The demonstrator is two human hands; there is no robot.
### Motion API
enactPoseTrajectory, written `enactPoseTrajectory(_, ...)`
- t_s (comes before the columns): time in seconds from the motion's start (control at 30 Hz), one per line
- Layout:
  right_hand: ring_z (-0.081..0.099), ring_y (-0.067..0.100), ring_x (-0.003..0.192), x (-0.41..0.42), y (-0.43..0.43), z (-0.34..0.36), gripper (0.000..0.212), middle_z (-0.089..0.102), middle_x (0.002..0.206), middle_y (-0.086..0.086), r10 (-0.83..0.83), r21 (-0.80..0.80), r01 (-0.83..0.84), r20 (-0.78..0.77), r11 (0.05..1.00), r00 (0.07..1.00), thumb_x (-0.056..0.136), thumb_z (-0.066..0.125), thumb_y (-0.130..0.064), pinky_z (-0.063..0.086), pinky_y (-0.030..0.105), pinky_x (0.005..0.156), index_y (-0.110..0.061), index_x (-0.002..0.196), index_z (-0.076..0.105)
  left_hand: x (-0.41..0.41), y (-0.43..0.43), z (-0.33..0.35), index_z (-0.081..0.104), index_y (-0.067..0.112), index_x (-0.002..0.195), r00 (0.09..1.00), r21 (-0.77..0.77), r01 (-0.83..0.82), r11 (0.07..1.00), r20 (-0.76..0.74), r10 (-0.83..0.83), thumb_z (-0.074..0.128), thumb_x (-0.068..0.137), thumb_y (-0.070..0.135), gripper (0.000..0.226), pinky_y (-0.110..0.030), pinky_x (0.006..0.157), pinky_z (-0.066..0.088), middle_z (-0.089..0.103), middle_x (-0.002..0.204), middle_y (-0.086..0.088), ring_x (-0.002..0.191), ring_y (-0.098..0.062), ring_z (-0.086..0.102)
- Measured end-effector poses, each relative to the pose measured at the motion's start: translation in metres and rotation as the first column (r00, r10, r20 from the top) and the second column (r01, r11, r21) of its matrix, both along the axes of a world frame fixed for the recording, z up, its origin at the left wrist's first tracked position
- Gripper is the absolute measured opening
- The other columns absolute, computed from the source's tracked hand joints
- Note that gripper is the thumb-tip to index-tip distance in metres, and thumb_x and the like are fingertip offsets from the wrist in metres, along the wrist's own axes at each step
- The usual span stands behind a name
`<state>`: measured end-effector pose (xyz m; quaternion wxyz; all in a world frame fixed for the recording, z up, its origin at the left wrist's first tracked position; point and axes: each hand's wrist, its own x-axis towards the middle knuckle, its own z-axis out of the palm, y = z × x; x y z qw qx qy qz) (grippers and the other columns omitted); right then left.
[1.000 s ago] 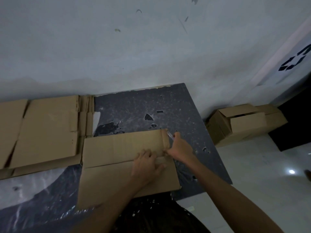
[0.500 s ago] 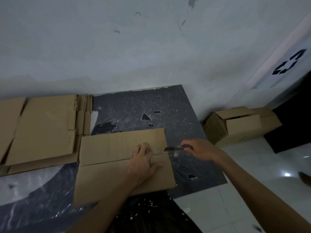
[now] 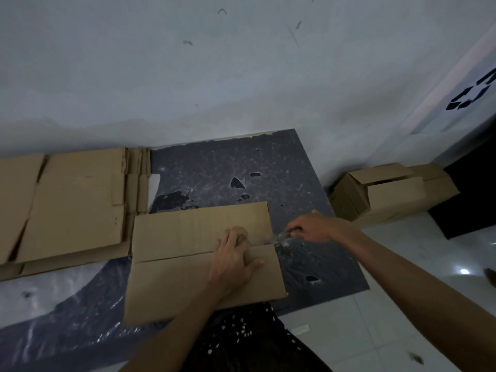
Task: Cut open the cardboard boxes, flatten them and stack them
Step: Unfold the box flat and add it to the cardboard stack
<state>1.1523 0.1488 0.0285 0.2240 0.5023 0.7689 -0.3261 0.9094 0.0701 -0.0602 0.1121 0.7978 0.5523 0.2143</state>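
Pale, scuffed wall (image 3: 241, 76) runs across the far side, and a dark speckled sheet (image 3: 268, 170) lies on the floor below it, with light tiles (image 3: 402, 304) to the right. A cardboard box (image 3: 188, 229) lies flat on the near middle of the sheet, its seam running left to right.

The left hand (image 3: 233, 264) rests palm down on the right part of the box. Its arm reaches in from the near edge, its fingers point far across the seam, and its thumb is spread toward the right. It presses the cardboard and grasps nothing.

The right hand (image 3: 316, 228) hovers just beyond the box's right edge, with the arm stretched in from the near right. Its fingers are curled and pinch a small knife (image 3: 281, 236), which is blurred. The tip points left at the end of the seam.

Flattened cardboard (image 3: 75, 205) is piled on the left against the wall. Two standing boxes (image 3: 389, 194) sit far right on the tiles.
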Motion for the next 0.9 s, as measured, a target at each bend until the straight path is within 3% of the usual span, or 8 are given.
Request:
enactPoseTrajectory(0.07,0.057,0.019,0.108,0.005,-0.006,-0.003,0.033,0.060,0.127,0.005,-0.068,-0.093,0.062,-0.068,0.994,0.995,0.103,0.042,-0.026,0.038,0.040,0.099,-0.019,0.132,0.056,0.001,-0.001,-0.002,0.066,0.014,0.093,1.000,-0.017,0.017,1.000,0.024,-0.017,0.038,0.082,0.076,0.069,-0.041,0.079,0.051,0.047,0.115,0.000,0.106,-0.020,0.043)
enactPoseTrajectory(0.17,0.060,0.016,0.096,0.008,-0.013,-0.010,0.033,0.064,0.117,0.006,-0.144,-0.166,0.125,-0.113,0.978,0.983,0.102,0.044,-0.025,0.046,0.034,0.089,-0.018,0.133,0.055,0.002,-0.003,-0.001,0.065,0.014,0.094,0.998,-0.018,0.048,0.999,0.040,-0.047,0.044,0.081,0.072,0.063,-0.042,0.078,0.051,0.044,0.117,0.001,0.104,-0.020,0.045)
enactPoseTrajectory(0.4,0.059,0.023,0.088,0.003,-0.015,-0.009,0.028,0.065,0.099,0.009,-0.137,-0.207,0.108,-0.134,0.972,0.981,0.102,0.044,-0.024,0.042,0.033,0.077,-0.012,0.121,0.061,0.000,-0.005,-0.001,0.063,0.014,0.091,0.996,-0.028,0.050,0.998,0.079,-0.048,0.053,0.080,0.065,0.053,-0.037,0.074,0.051,0.040,0.116,0.004,0.100,-0.014,0.043)
enactPoseTrajectory(0.5,0.059,0.026,0.087,0.003,-0.021,-0.011,0.021,0.064,0.093,0.007,-0.174,-0.216,0.139,-0.155,0.966,0.972,0.103,0.044,-0.025,0.040,0.032,0.075,-0.022,0.105,0.064,0.001,-0.005,0.000,0.064,0.014,0.090,0.995,-0.006,0.043,0.999,0.085,-0.042,0.051,0.080,0.065,0.054,-0.036,0.074,0.050,0.040,0.115,0.005,0.100,-0.014,0.043)
enactPoseTrajectory(0.6,0.060,0.030,0.093,0.006,-0.033,-0.012,0.024,0.065,0.103,0.013,-0.176,-0.237,0.137,-0.151,0.962,0.973,0.103,0.043,-0.026,0.042,0.031,0.075,-0.017,0.112,0.064,-0.001,-0.003,0.002,0.065,0.012,0.085,0.993,0.005,0.043,0.999,0.107,-0.043,0.053,0.079,0.065,0.055,-0.035,0.074,0.051,0.040,0.113,0.005,0.099,-0.013,0.044)
enactPoseTrajectory(0.67,0.060,0.023,0.090,0.017,-0.044,-0.011,0.021,0.065,0.103,0.010,-0.204,-0.225,0.168,-0.150,0.960,0.967,0.103,0.042,-0.026,0.041,0.028,0.073,-0.030,0.104,0.062,-0.002,0.000,0.001,0.064,0.011,0.082,0.988,0.022,0.051,0.998,0.143,-0.054,0.058,0.076,0.064,0.053,-0.034,0.074,0.052,0.042,0.111,0.005,0.098,-0.013,0.047)
enactPoseTrajectory(0.8,0.054,0.010,0.076,0.019,-0.058,-0.002,0.021,0.059,0.086,-0.002,-0.455,-0.177,0.420,-0.286,0.890,0.843,0.102,0.043,-0.017,0.039,0.022,0.066,-0.030,0.090,0.054,-0.005,-0.001,-0.002,0.065,0.011,0.100,0.946,0.061,0.090,0.994,0.306,-0.104,0.069,0.077,0.049,0.045,-0.034,0.087,0.048,0.050,0.114,0.000,0.105,-0.018,0.051)
enactPoseTrajectory(0.9,0.055,0.016,0.076,-0.002,-0.061,0.003,0.015,0.062,0.087,0.003,-0.561,-0.174,0.539,-0.387,0.824,0.732,0.101,0.044,-0.014,0.040,0.030,0.070,-0.018,0.095,0.057,-0.005,-0.007,-0.003,0.062,0.024,0.104,0.958,0.049,-0.013,0.999,0.286,-0.002,0.066,0.078,0.045,0.034,-0.039,0.083,0.039,0.053,0.114,0.006,0.108,-0.018,0.049)
